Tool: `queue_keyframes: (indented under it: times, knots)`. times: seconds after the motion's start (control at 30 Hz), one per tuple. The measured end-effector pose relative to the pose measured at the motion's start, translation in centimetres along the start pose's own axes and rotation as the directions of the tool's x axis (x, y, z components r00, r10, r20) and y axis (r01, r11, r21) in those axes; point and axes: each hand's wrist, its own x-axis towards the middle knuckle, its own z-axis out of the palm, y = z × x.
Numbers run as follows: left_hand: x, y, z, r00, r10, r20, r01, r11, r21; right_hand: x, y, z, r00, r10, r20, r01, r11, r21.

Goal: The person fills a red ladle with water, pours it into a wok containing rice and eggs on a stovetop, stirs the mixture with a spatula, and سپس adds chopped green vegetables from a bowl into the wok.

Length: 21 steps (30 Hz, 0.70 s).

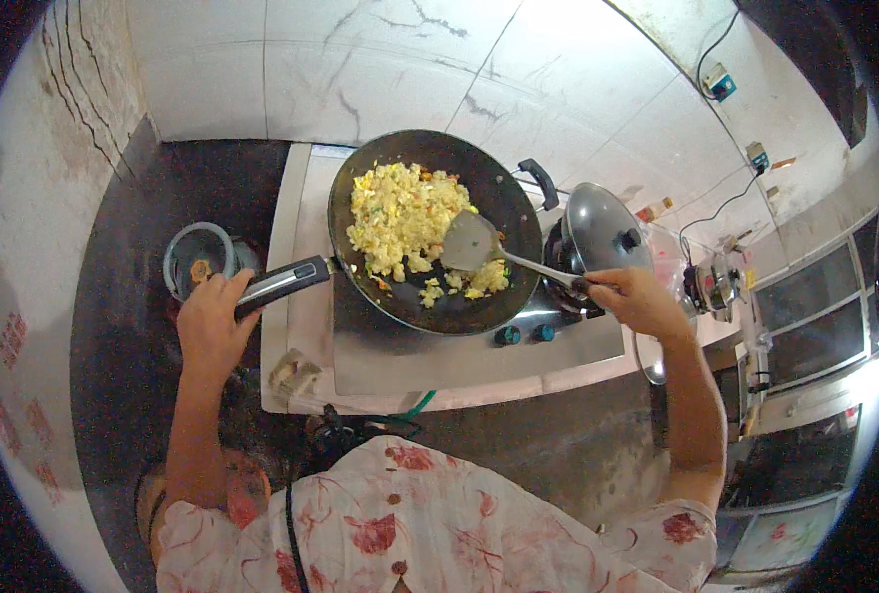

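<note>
My left hand [214, 320] grips the black handle [285, 285] of a dark wok [439, 320] on the gas cooktop. Inside the wok lies fried rice [404, 211] with yellow egg and bits of green and orange. My right hand [636, 302] is closed around the handle of a metal spatula [472, 241]. Its broad blade rests in the rice, right of the main heap, with a smaller clump of rice below it. At the wok's far right rim is a black loop handle [539, 184].
A domed metal lid [604, 222] with a black knob leans over the second burner. Two knobs [526, 334] sit on the cooktop's front [439, 374]. A folded cloth [295, 374] lies at its near left corner. A round container [175, 259] stands low at left. A tiled wall [380, 81] rises behind.
</note>
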Motion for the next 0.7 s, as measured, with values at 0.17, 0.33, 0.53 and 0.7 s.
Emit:
queue_keyframes:
  times: [0.17,0.33,0.53,0.7]
  knots:
    - [0.3,0.1,0.1,1.0,0.005,0.01,-0.005,1.0,-0.017,0.7,0.4,2.9,0.96,0.102,0.26,-0.144,0.979,0.147]
    - [-0.1,-0.1,0.1,1.0,-0.021,0.022,0.021,1.0,0.001,0.6,2.2,1.1,0.988,0.061,0.142,-0.06,0.998,-0.01]
    - [-0.3,0.0,-0.1,0.993,-0.067,0.093,0.068,0.998,-0.006,1.5,-0.9,-5.1,0.96,0.203,0.194,-0.127,0.93,-0.343]
    - [0.3,-0.1,0.3,0.991,-0.086,0.105,0.088,0.996,-0.012,4.1,-0.9,-0.3,0.994,-0.105,0.043,0.112,0.976,-0.19]
